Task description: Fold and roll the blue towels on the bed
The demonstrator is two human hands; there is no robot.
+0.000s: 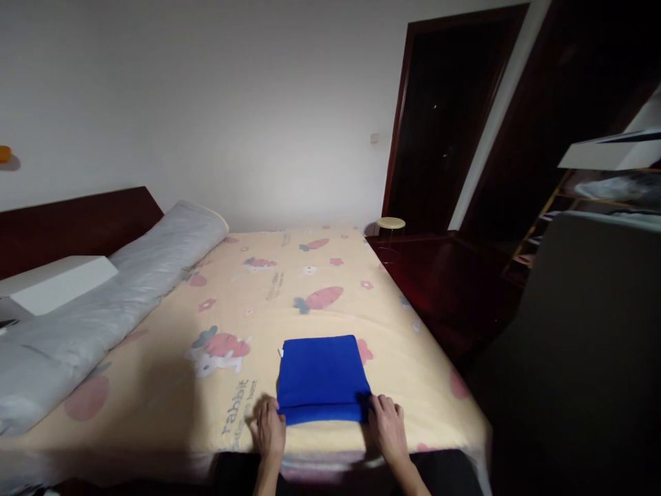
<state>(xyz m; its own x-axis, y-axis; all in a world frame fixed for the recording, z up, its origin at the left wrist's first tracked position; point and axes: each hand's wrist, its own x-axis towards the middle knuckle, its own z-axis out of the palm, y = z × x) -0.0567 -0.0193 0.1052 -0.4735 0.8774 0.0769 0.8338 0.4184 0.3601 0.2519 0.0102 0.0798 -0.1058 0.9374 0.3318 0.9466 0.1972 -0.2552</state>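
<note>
A blue folded cloth [323, 368] lies on the bed near its front edge, with a small white tag at its upper left side. Its near edge is turned up into a narrow folded strip. At the left end of that strip, my left hand [269, 427] grips the cloth with curled fingers. My right hand [388, 426] pinches the strip's right end the same way. Both thumbs are mostly hidden.
A yellow patterned sheet [289, 310] covers the bed. Along the left lies a long grey roll [155, 262] with a white box [62, 279] by it. A round stool [391, 223] stands beyond the bed's far right corner, near a dark door [449, 124]. Shelves [614, 186] stand right.
</note>
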